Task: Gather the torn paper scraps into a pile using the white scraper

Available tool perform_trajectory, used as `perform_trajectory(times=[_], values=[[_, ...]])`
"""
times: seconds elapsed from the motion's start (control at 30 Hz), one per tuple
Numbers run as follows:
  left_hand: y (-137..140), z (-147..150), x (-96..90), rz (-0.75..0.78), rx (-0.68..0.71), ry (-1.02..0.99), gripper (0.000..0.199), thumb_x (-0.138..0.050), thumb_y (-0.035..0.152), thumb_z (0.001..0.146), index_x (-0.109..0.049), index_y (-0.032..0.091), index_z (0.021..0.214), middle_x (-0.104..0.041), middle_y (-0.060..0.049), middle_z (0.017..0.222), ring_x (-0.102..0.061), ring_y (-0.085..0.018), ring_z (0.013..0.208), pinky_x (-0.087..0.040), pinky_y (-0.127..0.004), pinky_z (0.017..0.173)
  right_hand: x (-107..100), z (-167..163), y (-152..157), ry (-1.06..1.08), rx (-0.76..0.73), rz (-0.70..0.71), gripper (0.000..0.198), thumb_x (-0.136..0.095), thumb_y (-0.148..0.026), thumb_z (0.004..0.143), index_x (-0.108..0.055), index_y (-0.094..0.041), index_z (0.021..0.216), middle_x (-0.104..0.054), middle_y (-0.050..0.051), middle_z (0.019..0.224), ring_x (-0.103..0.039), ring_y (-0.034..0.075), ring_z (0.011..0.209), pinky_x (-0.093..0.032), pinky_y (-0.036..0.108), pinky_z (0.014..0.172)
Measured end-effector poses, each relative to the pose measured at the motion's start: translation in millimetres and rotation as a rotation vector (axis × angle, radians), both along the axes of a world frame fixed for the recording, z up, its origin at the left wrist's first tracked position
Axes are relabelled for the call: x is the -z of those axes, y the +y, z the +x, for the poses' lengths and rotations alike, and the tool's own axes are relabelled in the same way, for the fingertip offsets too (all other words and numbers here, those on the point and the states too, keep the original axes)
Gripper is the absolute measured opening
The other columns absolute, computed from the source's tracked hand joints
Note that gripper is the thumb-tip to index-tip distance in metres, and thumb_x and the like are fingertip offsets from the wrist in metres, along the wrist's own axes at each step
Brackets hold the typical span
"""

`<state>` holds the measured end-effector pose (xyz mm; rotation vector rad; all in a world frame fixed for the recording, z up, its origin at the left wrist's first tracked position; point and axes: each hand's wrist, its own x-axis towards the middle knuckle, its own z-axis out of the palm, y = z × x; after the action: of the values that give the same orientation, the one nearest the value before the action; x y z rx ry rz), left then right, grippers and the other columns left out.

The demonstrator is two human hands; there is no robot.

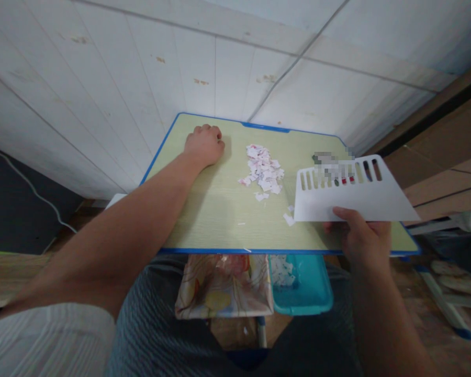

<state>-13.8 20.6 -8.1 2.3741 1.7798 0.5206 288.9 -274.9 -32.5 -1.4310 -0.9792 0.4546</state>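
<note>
My right hand [363, 238] grips a flat white slotted sheet [337, 201] by its near edge, thumb on top and fingers beneath. A row of long slots runs along the sheet's far side, and it is held above the right part of the table. My left hand [204, 144] rests curled on the table's left side; whatever its fingers enclose, if anything, is hidden. Between the hands lies a heap of torn white paper scraps [264, 168], some with reddish marks. A few loose paper pieces [289, 219] lie near the sheet's left corner.
The pale green folding table [220, 225] has a blue rim and stands against a white panelled wall [188, 68]. Below its front edge are a patterned box [223, 303] and a turquoise tub [310, 298] containing paper scraps. A blurred-out item [329, 162] lies behind the sheet.
</note>
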Motion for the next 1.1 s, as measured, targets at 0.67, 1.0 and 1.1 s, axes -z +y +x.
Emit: perform_trajectory(times=[0.67,1.0,1.1], values=[[4.4,-5.0,3.6,-0.006,0.017,-0.076,0.047,-0.064,0.036,0.114,-0.082,0.03,0.158,-0.077,-0.018,0.166,-0.061,-0.046,0.166,-0.053,-0.068,0.141,-13.1,-11.9,-0.3,0.211,-0.02,0.006,0.041,-0.091,-0.028,0.068,-0.075,-0.029,0.105,-0.071,-0.005,0.068,-0.054,0.016,0.043,-0.042,0.028,0.036],[3.0,-5.0,1.8,-0.017,0.021,-0.073,0.049,-0.067,0.04,0.114,-0.081,0.029,0.16,-0.076,-0.018,0.169,-0.061,-0.048,0.168,-0.051,-0.069,0.142,-16.6,-7.0,-2.2,0.206,-0.117,-0.067,0.048,-0.095,-0.03,0.063,-0.078,-0.03,0.108,-0.073,-0.003,0.067,-0.053,0.019,0.04,-0.042,0.032,0.031],[1.6,-4.4,0.5,-0.014,0.014,-0.062,0.048,-0.068,0.041,0.114,-0.081,0.029,0.159,-0.077,-0.018,0.167,-0.061,-0.048,0.168,-0.052,-0.069,0.141,-16.0,-5.4,-1.8,0.22,-0.17,-0.044,0.041,-0.097,-0.031,0.069,-0.078,-0.031,0.105,-0.073,-0.002,0.067,-0.054,0.02,0.041,-0.042,0.033,0.032]])
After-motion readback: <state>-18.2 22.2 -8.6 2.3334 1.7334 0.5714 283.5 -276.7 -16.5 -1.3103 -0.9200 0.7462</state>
